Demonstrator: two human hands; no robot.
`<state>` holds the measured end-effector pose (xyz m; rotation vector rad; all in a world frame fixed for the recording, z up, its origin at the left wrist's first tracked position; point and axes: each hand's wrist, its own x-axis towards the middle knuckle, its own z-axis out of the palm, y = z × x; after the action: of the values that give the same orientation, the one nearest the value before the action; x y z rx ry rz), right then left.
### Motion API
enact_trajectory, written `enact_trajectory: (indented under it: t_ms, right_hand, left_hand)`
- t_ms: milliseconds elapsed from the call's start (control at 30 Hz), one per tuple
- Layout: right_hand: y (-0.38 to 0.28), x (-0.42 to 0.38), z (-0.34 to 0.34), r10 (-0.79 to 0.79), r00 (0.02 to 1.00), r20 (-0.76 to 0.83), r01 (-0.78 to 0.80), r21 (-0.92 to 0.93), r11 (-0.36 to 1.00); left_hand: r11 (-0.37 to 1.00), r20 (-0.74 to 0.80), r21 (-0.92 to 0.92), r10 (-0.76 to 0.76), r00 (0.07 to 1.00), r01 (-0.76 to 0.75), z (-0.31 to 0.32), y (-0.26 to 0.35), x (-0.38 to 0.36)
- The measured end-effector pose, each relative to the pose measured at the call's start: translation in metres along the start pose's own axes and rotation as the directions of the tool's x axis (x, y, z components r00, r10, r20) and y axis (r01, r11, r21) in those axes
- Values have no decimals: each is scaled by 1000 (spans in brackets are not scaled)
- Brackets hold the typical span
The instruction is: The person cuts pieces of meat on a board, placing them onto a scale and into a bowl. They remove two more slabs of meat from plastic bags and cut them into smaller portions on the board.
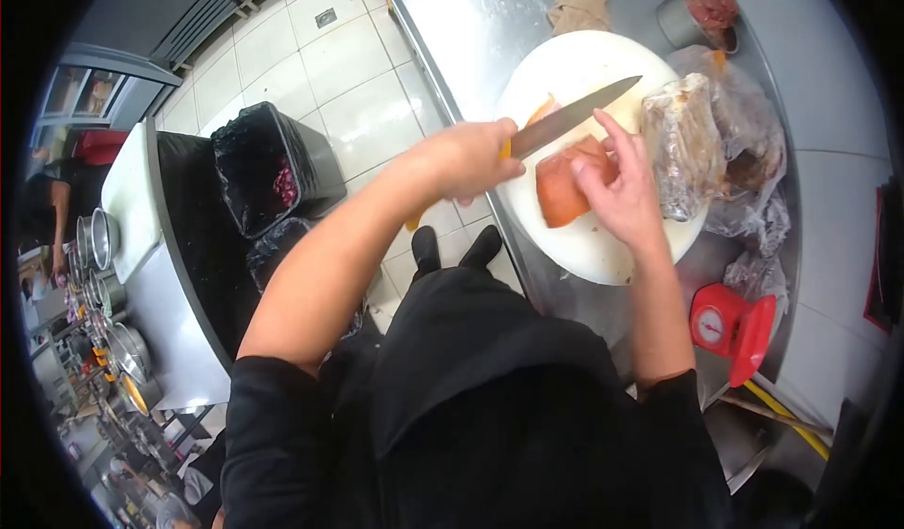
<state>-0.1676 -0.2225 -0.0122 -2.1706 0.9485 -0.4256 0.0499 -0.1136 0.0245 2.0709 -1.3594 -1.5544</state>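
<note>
My left hand [476, 160] is wrapped around the yellow handle of a large kitchen knife [574, 117]. Its long blade points up and right over a round white cutting board [593, 53]. On the board lies a chunk of orange-brown meat [562, 193], possibly smoked. My right hand [624, 190] holds its right side, thumb on the meat and index finger stretched toward the blade. A small slice or scrap [543, 110] shows partly behind the knife. A plastic-wrapped block [680, 143] rests at the board's right edge.
Behind the wrapped block are crumpled plastic bags [753, 143]. A metal container of raw meat [683, 20] and a brown cloth [580, 6] sit at the back. A red scale [720, 322] stands near my right forearm. Lined bin [254, 166] on the floor; another person's arm [59, 213] far left.
</note>
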Motion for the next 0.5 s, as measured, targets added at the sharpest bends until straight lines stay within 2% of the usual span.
enact_trajectory:
  t_ms: [33,100,167,200,233,300,367,467,500]
  right_hand:
    - [-3,0,-19,12,982,190,16,-144,989]
    - [-13,-1,-32,-62,938,342,155,-251,956]
    - [-8,0,-35,-86,889,450,245,-309,919]
    - [0,-7,-30,-143,918,371,274,-329,904]
    - [10,-12,-24,-205,934,291,304,-352,885]
    - [16,-21,-12,-358,929,93,359,-456,814]
    - [11,-37,-2,-534,836,-128,354,-617,702]
    - [-2,-49,2,-560,817,-140,468,-407,784]
    - [-6,-49,2,-534,837,-119,472,-337,815]
  left_hand:
    - [999,-12,0,37,999,-37,-5,-4,7]
    - [998,-46,6,66,997,-65,-3,-8,20]
    - [982,-199,116,171,965,-151,11,-13,19]
    - [966,-267,179,230,936,-186,16,-13,13]
    - [980,-293,129,185,938,-153,20,-7,-6]
    - [974,-384,124,222,896,-188,33,-8,-35]
    - [972,-435,115,235,869,-206,48,-10,-59]
    - [971,-445,133,237,863,-198,60,-9,-81]
    - [973,-432,151,225,874,-176,63,-9,-86]
